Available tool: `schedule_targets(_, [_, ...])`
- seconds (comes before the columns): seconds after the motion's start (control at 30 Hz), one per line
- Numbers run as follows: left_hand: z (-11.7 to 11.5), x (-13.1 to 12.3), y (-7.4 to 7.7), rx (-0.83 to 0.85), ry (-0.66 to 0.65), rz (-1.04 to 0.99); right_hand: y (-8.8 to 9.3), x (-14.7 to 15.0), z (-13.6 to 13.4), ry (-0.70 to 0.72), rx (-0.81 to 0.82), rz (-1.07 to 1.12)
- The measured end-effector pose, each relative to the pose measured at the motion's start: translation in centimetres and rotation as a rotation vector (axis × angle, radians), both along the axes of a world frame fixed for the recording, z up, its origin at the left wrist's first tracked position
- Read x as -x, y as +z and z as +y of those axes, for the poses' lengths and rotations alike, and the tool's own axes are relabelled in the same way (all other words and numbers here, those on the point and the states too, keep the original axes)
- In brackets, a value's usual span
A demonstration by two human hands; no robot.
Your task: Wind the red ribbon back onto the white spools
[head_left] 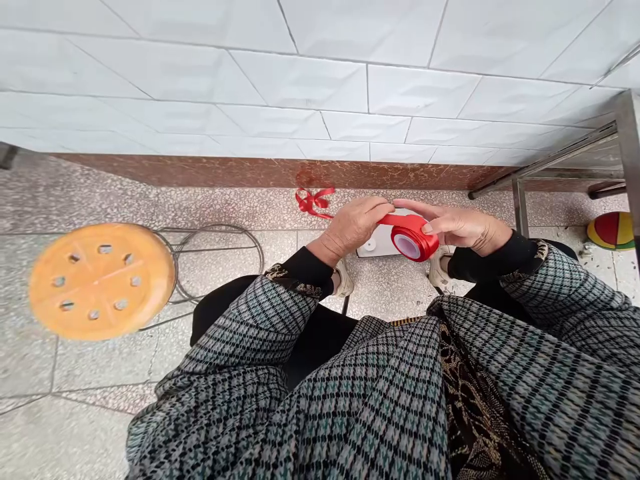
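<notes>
Across the top, a white tiled wall (325, 80), bordered at its foot by a reddish-brown skirting (225, 172). Below, a speckled floor (380, 293); nearest the camera, a checked coat (380, 387) spread wide over the lap. Off to the right, a metal frame (520, 207); off to the left, a stool (100, 283) with a round orange seat. Between the pale shoes (344, 280), a white object (383, 243), too covered to identify. At the far right edge, a multicoloured ball (613, 230), partly hidden by the frame.

In front of the lap, left hand (347, 227) and right hand (463, 227) near each other, joined only by red ribbon: left pinched on the ribbon strip (395, 219), right clamped on the ribbon roll (415, 241), thumb on its outer face. Past the left hand, toward the skirting, a curled loose tail (306, 202); cannot tell whether lying on the floor or hanging just above it.

Likely trouble from here: with too light a right-hand grip, a dropped roll, unwinding across the floor; with a thumb lifted too far, several slack turns at once; with uneven tension, a twisted strip; with careless gathering, knots or floor dirt in those small loops.
</notes>
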State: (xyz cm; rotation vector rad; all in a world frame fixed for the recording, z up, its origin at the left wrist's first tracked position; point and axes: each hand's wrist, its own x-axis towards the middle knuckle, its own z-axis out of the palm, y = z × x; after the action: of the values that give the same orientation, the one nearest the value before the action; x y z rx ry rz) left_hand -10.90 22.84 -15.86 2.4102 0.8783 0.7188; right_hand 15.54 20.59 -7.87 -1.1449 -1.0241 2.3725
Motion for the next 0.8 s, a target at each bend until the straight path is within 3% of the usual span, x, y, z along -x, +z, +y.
schedule_targets(0.1, [0.2,-0.9,-0.5,0.121,0.027,-0.067,-0.1,0.6,-0.2,0.003,-0.002,0.026])
schedule_targets(0.23, [-0.5,-2.8,-1.9,0.458,0.011,-0.252,-0.3,0.8,0.2,-0.002,-0.001,0.077])
schedule_targets(0.33, [-1.3,-4.1,-3.0,0.611,0.017,-0.334,-0.4,0.8,0.7,-0.009,0.019,0.074])
schedule_targets(0.43, [-1.9,-5.0,-3.4,0.609,0.071,-0.442,-0.5,0.7,1.0,-0.009,0.025,0.054])
schedule_targets(0.6, [-1.9,-5.6,-2.9,0.542,0.226,-0.483,-0.7,0.6,1.6,-0.041,-0.020,0.024])
schedule_targets(0.8, [-2.2,-5.9,-2.1,0.661,0.377,-0.547,-1.2,0.1,2.8,-0.224,-0.016,0.045])
